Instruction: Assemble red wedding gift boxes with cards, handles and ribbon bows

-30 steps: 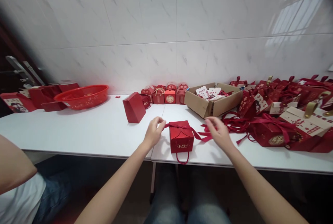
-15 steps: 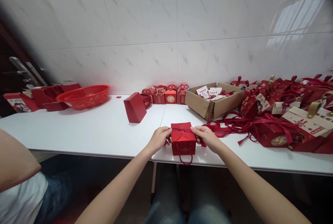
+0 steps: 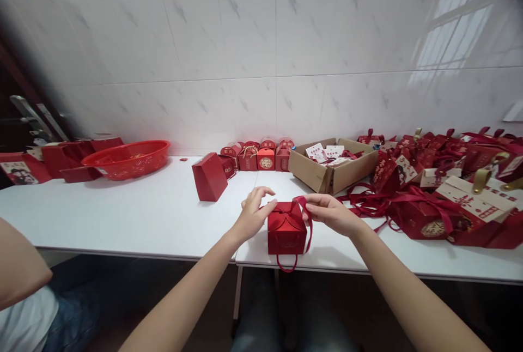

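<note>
A red gift box stands at the table's front edge, its cord handle hanging over that edge. A dark red ribbon crosses the top of the box and hangs down its right side. My right hand pinches this ribbon between thumb and fingers at the upper right corner. My left hand is at the box's upper left, fingers apart and curved, the thumb near the top edge. Whether that thumb touches the box I cannot tell.
On the white table stand a plain red box, a red plastic basin, and a cardboard carton of cards. Several finished-looking red boxes crowd the right, beside loose ribbons. A person's arm shows at left.
My left hand has let go of the ribbon at the left side and opened above the box. My right hand has raised a ribbon end into a loop at the top right.
</note>
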